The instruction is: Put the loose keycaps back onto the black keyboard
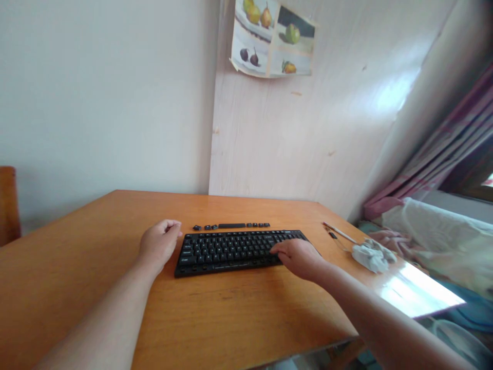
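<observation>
A black keyboard (231, 250) lies on the orange wooden table (115, 288). Behind it sits a row of loose black keycaps (231, 225), with a long bar-shaped one in the middle. My left hand (158, 242) rests on the table just left of the keyboard, its fingers curled into a loose fist; whether it holds anything is hidden. My right hand (298, 257) lies palm down on the keyboard's right part, fingers together and pressed onto the keys.
A crumpled white cloth (372, 255) and a thin pen-like tool (339, 234) lie at the table's right. A fruit poster (271, 38) hangs on the wall. A wooden chair (8, 203) stands at far left. Bedding fills the right side.
</observation>
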`<move>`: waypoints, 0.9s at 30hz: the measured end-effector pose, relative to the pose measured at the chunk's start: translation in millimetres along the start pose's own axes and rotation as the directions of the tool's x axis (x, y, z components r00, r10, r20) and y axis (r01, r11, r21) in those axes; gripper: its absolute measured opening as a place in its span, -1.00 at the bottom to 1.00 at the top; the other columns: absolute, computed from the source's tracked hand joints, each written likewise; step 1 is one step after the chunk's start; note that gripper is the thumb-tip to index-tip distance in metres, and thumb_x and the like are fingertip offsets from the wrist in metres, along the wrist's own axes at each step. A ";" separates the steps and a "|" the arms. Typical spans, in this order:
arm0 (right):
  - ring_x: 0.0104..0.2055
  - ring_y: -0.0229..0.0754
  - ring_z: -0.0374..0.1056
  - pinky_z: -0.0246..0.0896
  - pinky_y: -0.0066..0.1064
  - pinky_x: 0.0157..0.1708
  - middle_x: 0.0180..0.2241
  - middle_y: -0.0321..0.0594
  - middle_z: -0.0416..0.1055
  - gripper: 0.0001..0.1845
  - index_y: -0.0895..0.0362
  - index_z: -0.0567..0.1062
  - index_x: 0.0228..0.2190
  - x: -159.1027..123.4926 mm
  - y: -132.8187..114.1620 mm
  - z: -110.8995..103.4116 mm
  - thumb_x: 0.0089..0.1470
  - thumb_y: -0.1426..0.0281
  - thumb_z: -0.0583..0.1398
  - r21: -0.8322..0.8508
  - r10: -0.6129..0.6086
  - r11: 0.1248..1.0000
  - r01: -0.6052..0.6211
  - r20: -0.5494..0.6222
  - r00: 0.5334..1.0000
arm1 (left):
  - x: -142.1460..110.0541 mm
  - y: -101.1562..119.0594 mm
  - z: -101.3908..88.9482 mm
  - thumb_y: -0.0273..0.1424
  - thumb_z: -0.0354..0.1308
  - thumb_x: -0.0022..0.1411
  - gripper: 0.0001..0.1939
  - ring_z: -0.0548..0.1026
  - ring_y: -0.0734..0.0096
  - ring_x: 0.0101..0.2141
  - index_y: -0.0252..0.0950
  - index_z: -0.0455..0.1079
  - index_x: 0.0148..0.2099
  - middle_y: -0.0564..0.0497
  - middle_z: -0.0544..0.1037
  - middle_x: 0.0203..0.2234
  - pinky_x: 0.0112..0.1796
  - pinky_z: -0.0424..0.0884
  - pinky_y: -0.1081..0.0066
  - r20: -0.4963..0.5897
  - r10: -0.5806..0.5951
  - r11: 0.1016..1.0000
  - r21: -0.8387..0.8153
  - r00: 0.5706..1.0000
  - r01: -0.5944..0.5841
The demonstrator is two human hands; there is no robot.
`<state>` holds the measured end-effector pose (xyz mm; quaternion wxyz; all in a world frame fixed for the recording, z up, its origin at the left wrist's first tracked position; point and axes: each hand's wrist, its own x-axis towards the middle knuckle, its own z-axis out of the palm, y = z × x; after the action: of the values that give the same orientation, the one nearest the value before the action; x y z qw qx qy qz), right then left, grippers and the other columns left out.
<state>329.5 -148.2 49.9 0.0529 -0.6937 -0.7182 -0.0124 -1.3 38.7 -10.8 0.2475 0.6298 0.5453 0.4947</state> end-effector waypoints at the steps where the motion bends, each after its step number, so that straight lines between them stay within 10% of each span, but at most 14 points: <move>1: -0.07 -0.11 0.44 0.26 -0.33 -0.09 -0.13 -0.32 0.56 -0.60 -0.05 0.58 -0.14 0.6 0.7 0.2 0.09 0.42 0.03 0.003 -0.005 1.000 0.005 -0.004 1.000 | 0.3 -0.8 0.3 -0.10 0.11 0.09 -0.66 0.55 0.26 -0.41 -0.25 0.48 -0.29 -0.01 0.61 -0.49 -0.38 0.38 0.40 -0.002 0.000 1.000 -0.006 1.000 0.000; 27: -0.10 -0.12 0.45 0.27 -0.34 -0.13 -0.16 -0.33 0.57 -0.61 -0.06 0.60 -0.19 1.3 -0.1 -4.3 0.08 0.42 0.03 0.008 0.029 1.000 -0.028 -0.008 1.000 | 4.3 -7.2 5.7 -0.08 0.08 0.11 -0.63 0.56 0.26 -0.36 -0.27 0.47 -0.27 -0.04 0.61 -0.44 -0.36 0.39 0.41 0.114 0.034 0.999 -0.014 0.993 -0.033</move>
<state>329.6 -147.3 54.2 0.0586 -0.7036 -0.7081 -0.0118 0.3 46.0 -17.6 0.2739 0.6647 0.5164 0.4653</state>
